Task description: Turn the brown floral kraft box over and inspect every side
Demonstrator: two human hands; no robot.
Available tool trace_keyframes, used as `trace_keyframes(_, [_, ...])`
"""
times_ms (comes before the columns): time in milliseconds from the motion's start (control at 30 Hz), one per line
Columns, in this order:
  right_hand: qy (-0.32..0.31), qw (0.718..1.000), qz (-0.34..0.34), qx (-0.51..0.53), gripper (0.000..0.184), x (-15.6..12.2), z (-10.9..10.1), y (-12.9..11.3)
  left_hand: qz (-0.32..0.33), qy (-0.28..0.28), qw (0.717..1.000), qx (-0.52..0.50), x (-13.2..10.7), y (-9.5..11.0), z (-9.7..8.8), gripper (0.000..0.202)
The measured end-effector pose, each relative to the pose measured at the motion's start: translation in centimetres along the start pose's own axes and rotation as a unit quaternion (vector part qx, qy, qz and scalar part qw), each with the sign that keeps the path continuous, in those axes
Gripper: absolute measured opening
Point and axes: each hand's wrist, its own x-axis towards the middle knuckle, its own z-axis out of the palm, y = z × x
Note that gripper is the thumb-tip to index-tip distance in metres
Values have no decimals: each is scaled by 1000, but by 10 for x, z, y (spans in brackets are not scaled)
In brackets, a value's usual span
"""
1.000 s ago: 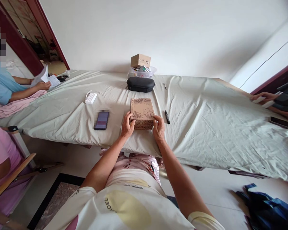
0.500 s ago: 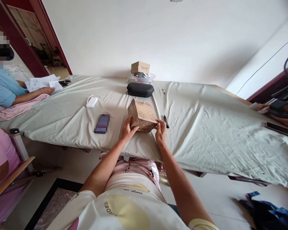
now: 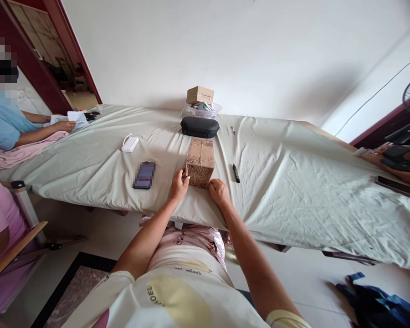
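Note:
A brown cardboard box (image 3: 201, 159) with dark scribbled lines stands on the cloth-covered table before me, one end facing me. A strip runs along its top between two scribbled patches. My left hand (image 3: 179, 184) grips its lower left side, fingers along the side and thumb toward the front. At the lower right front corner, my right hand (image 3: 219, 191) holds the box with curled fingers. A black marker (image 3: 236, 173) lies on the cloth just right of the box. Behind the box sits a black zip case (image 3: 200, 128).
Left of the box lie a phone (image 3: 144, 175) and a white power-bank-like block (image 3: 130, 143). Farther back, a small carton (image 3: 200, 94) tops a clear plastic tub (image 3: 214, 110). A small pen (image 3: 233, 130) lies right of the case. Other people's hands are at both table ends.
The box has turned so its end faces me squarely and now rests flat. My right hand has moved left and down, to its lower corner. The person at left has lowered the papers.

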Motion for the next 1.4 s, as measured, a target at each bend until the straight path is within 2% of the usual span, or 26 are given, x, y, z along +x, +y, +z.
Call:
trace_keyframes(133, [37, 998, 1, 57, 26, -2, -2, -3, -24, -5, 999, 45, 0, -1, -2, 21])
trace_keyframes(233, [86, 987, -18, 137, 48, -2, -4, -6, -28, -8, 998, 63, -1, -2, -3, 13])
trace_keyframes(300, [93, 983, -15, 160, 60, -2, -3, -7, -7, -17, 997, 76, -1, -2, -3, 10])
trace_keyframes(467, [67, 983, 10, 170, 75, 0, 1, -5, 39, -27, 993, 109, -1, -3, -4, 15])
trace_keyframes(600, [119, 979, -30, 163, 90, -2, -4, -4, 64, -8, 992, 109, -2, 1, -2, 21])
trace_keyframes(667, [145, 977, -49, 150, 85, -4, -10, -5, 87, -2, 991, 102, -3, 4, -1, 26])
trace_keyframes(733, [156, 976, -57, 144, 73, -4, -16, -6, 107, 3, 989, 98, -4, 7, -1, 30])
trace_keyframes(833, [166, 973, -38, 155, 59, -4, -20, -10, 113, 8, 988, 109, -4, 9, -2, 38])
trace_keyframes(1033, [180, 960, 32, 212, 53, -2, -12, -9, 33, 9, 991, 128, -5, 2, 0, 71])
trace_keyframes(1100, [177, 955, 44, 235, 54, -2, -10, -8, 5, 6, 992, 122, -6, 0, 1, 76])
trace_keyframes(1267, [171, 937, 75, 295, 52, 0, -7, -10, -26, -15, 994, 104, -7, -2, 2, 68])
trace_keyframes(1400, [105, 959, 76, 252, 52, -2, -4, -9, -36, -10, 995, 94, -7, -5, 3, 61])
